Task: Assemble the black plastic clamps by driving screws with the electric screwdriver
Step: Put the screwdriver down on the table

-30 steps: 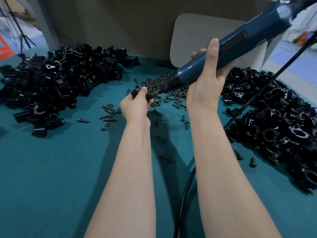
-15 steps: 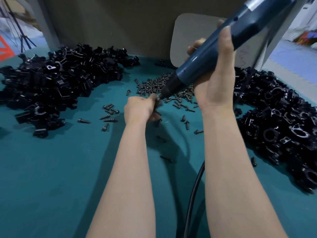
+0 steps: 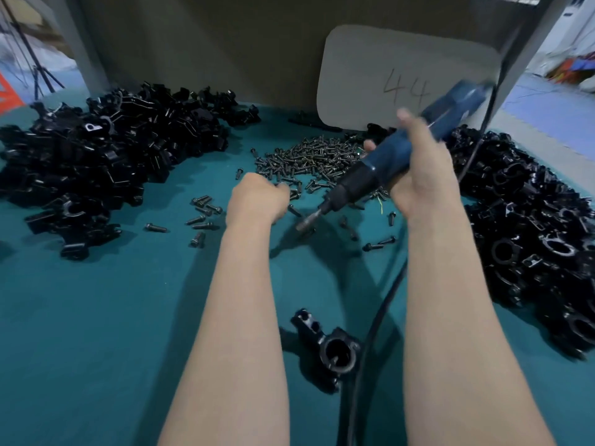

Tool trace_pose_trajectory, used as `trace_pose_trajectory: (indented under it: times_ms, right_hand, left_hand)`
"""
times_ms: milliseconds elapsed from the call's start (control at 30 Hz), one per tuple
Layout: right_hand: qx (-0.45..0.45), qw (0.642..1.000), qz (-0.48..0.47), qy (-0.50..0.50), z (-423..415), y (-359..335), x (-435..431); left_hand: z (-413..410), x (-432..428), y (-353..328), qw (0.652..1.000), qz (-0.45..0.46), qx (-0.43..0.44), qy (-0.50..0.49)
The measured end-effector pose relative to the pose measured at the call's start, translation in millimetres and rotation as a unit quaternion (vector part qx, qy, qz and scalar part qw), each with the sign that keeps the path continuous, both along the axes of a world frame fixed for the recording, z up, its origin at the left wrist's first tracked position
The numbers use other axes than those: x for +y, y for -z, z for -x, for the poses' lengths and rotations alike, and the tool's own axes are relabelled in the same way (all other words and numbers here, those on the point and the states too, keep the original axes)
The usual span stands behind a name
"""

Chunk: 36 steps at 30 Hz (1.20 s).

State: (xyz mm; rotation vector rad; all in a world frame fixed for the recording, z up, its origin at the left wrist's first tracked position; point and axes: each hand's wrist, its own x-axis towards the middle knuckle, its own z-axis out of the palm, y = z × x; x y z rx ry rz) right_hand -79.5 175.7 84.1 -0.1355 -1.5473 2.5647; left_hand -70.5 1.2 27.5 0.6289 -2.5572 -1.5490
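Right hand: the right hand (image 3: 421, 178) is wrapped round the barrel of the electric screwdriver (image 3: 392, 156), fingers curled over the top, thumb side hidden.
Electric screwdriver: it is held slanted, rear end blurred at upper right, bit (image 3: 306, 222) aimed down and left just above the table cover (image 3: 96, 333).
Left hand: the left hand (image 3: 257, 201) is set at the near edge of the screw pile (image 3: 315, 159), fingers curled under; whether anything is pinched cannot be told, since the back of the hand hides it.
Clamp: one black plastic clamp (image 3: 325, 342) lies on the cover between the two forearms, near the body, bore facing up.
Cable: a black cable (image 3: 370, 329) is run from the lower edge just beside the clamp's right side and up under the right forearm.
Loose screws: scattered screws (image 3: 203, 210) are spread left of the left hand; a few more lie below the bit.
Left heap: a large heap of black clamp parts (image 3: 96, 156) fills the far left.
Right heap: a second heap (image 3: 531, 236) is banked along the right side, close to the right forearm.
Card: a grey card marked "44" (image 3: 402, 75) is stood against the back wall behind the screw pile.
Edges: the work area is bounded by the back wall and both heaps.
Open room: a wide stretch of teal cover is seen at the near left, between the left heap and the left forearm.
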Motion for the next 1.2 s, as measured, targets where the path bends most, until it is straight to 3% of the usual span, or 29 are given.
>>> trace_pose_trajectory:
  times_ms: [133, 267, 433, 700, 767, 833, 933, 1133, 1200]
  right_hand:
    - [-0.125, 0.98, -0.154, -0.011, 6.3, 18.4, 0.3]
    - [-0.137, 0.949, -0.284, 0.021, 9.7, 39.9, -5.4]
    - [-0.144, 0.844, -0.514, 0.049, 12.6, 49.5, -2.4]
    - [-0.182, 0.757, -0.626, 0.033, -7.2, 37.0, -2.4]
    - [-0.138, 0.747, -0.65, -0.013, -24.1, 20.2, 0.4]
    - [-0.101, 0.732, -0.656, -0.155, -47.6, 4.4, 0.7]
    - [-0.103, 0.672, -0.644, -0.35, -80.4, -7.4, -8.8]
    - [-0.051, 0.532, -0.741, -0.407, -110.6, 8.7, -28.1]
    - [-0.033, 0.529, -0.751, -0.393, -110.2, 13.9, -28.0]
  left_hand:
    - [0.4, 14.0, 0.6, 0.998, -0.044, 0.026, 0.046]
    - [0.7, 17.5, 0.6, 0.997, -0.049, 0.017, 0.066]
    - [-1.6, 18.5, -2.2, 0.996, -0.062, 0.025, 0.067]
    - [-3.1, 23.6, -3.3, 0.996, -0.066, 0.026, 0.061]
    - [-2.4, 25.7, -3.9, 0.995, -0.069, 0.028, 0.063]
    - [-1.6, 28.3, -4.4, 0.995, -0.066, 0.033, 0.066]
    - [-1.4, 30.9, -5.2, 0.996, -0.053, 0.04, 0.068]
    - [-4.8, 33.8, -8.8, 0.994, -0.042, 0.051, 0.081]
    - [-6.1, 33.2, -10.1, 0.994, -0.046, 0.058, 0.081]
